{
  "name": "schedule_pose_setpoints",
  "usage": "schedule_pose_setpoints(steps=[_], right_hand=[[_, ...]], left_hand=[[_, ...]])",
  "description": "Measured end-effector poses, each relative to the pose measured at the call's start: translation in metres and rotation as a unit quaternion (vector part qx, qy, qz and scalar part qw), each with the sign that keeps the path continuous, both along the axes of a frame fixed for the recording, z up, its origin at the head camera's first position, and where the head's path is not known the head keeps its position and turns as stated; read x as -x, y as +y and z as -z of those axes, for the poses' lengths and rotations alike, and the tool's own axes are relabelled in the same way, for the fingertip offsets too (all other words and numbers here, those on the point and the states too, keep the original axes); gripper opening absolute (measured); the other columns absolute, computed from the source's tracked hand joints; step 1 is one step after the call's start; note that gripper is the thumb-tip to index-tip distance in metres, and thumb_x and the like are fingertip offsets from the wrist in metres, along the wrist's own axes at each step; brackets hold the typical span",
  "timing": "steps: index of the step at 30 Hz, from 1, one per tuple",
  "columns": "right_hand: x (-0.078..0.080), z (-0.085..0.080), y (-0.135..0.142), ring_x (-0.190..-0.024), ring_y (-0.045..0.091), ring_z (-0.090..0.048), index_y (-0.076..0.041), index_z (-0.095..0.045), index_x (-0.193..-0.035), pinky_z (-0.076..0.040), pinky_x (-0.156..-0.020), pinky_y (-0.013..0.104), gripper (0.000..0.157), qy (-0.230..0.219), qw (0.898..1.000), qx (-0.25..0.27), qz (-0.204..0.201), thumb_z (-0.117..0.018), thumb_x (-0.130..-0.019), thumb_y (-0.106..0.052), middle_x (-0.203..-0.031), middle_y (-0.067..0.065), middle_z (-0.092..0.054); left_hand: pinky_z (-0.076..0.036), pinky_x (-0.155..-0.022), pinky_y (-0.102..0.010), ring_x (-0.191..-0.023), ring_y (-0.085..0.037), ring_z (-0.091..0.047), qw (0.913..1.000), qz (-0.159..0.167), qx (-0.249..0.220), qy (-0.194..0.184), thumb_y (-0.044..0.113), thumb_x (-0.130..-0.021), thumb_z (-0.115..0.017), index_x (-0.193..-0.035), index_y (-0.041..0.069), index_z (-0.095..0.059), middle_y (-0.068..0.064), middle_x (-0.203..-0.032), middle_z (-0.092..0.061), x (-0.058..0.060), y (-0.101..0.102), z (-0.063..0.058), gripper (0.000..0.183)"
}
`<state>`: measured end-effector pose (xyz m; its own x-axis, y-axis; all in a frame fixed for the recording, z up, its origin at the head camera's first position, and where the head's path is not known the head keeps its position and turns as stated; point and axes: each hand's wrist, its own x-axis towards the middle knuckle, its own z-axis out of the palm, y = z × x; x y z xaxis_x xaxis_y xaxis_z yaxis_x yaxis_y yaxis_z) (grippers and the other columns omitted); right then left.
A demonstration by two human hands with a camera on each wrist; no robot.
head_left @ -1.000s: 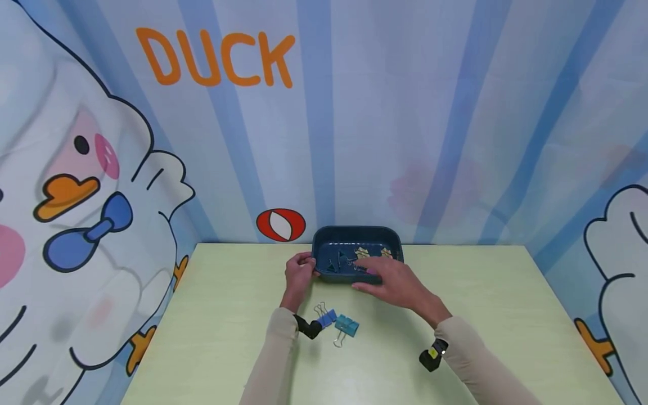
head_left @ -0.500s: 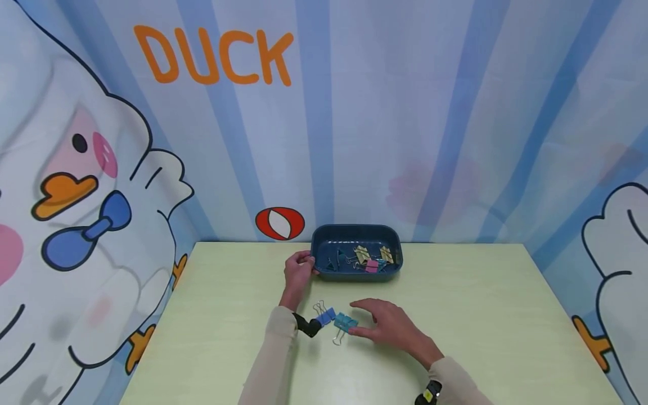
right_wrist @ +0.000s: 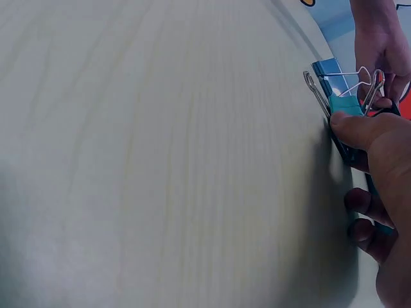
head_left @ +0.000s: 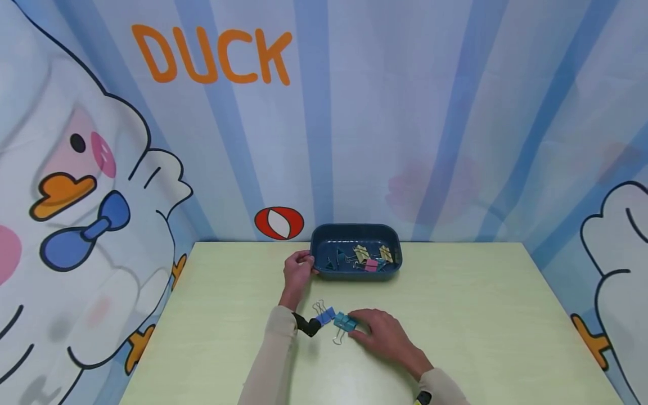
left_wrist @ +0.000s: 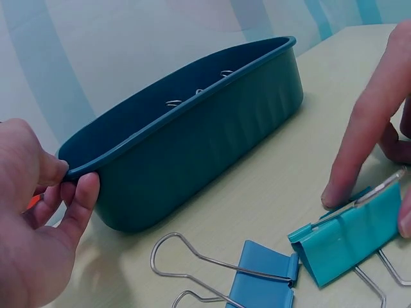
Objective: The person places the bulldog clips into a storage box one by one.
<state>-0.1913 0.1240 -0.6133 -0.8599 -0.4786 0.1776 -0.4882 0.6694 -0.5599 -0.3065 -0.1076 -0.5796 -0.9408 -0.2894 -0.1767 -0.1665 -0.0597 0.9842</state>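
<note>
My left hand (head_left: pixel 297 274) pinches the left end of a dark blue-green tray (left_wrist: pixel 205 147), its thumb and fingers at the rim. On the table nearer to me lies a teal binder clip (head_left: pixel 345 322) with silver wire handles. The thumb and a finger of my right hand (head_left: pixel 386 336) grip this clip from both sides. Just left of it, a blue binder clip (left_wrist: pixel 260 276) rests on the table with its handles pointing away. Inside the tray are several more clips, among them a yellow clip (head_left: pixel 361 253) and a pink clip (head_left: pixel 371 265).
The pale wooden table (head_left: pixel 466 309) meets a striped duck-print curtain (head_left: pixel 364 112) right behind the tray. A black wrist camera (head_left: pixel 307 325) on the left forearm sits close to the blue clip.
My right hand has left the tray, where the pink clip now shows, and come down to the teal clip, its fingers closing on it. My left hand stays at the tray.
</note>
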Motion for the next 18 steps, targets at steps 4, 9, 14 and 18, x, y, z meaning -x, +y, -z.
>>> schedule_pose_setpoints(steps=[4, 9, 14, 18], right_hand=[[0.0001, 0.0005, -0.0005, -0.108, 0.021, -0.071, -0.015, -0.076, -0.125, -0.057, -0.092, 0.047, 0.034, 0.010, 1.000, 0.001, 0.003, -0.079, -0.093, -0.028, -0.119, 0.000, -0.075], [-0.0002, 0.0017, -0.0008, -0.105, 0.021, -0.072, -0.015, -0.077, -0.123, -0.058, -0.090, 0.046, 0.032, 0.017, 1.000, 0.008, 0.010, -0.079, -0.093, -0.026, -0.117, 0.000, -0.076], [-0.0002, 0.0029, -0.0020, -0.106, 0.019, -0.072, -0.015, -0.078, -0.121, -0.059, -0.090, 0.044, 0.030, 0.018, 0.999, 0.019, 0.023, -0.079, -0.092, -0.023, -0.116, 0.000, -0.076], [0.0003, 0.0016, -0.0029, -0.090, 0.008, -0.068, -0.016, -0.079, -0.118, -0.060, -0.084, 0.040, 0.027, 0.019, 0.999, 0.023, 0.029, -0.079, -0.091, -0.020, -0.113, -0.001, -0.077]], left_hand=[[-0.062, -0.071, -0.035, -0.069, -0.014, -0.060, 1.0000, 0.001, -0.001, -0.006, -0.001, -0.099, -0.063, -0.125, -0.007, -0.066, -0.014, -0.103, -0.063, -0.0006, -0.0005, -0.0018, 0.027], [-0.063, -0.076, -0.039, -0.070, -0.014, -0.059, 1.0000, 0.001, -0.002, -0.009, -0.001, -0.100, -0.062, -0.125, -0.007, -0.066, -0.013, -0.103, -0.062, -0.0019, -0.0002, -0.0034, 0.027], [-0.063, -0.078, -0.041, -0.069, -0.014, -0.059, 1.0000, 0.001, -0.001, -0.007, -0.001, -0.100, -0.062, -0.125, -0.007, -0.066, -0.013, -0.102, -0.062, -0.0021, 0.0003, -0.0038, 0.026], [-0.063, -0.075, -0.039, -0.068, -0.013, -0.059, 1.0000, 0.003, -0.002, -0.005, -0.001, -0.100, -0.062, -0.125, -0.008, -0.065, -0.013, -0.102, -0.062, -0.0020, 0.0000, -0.0042, 0.027]])
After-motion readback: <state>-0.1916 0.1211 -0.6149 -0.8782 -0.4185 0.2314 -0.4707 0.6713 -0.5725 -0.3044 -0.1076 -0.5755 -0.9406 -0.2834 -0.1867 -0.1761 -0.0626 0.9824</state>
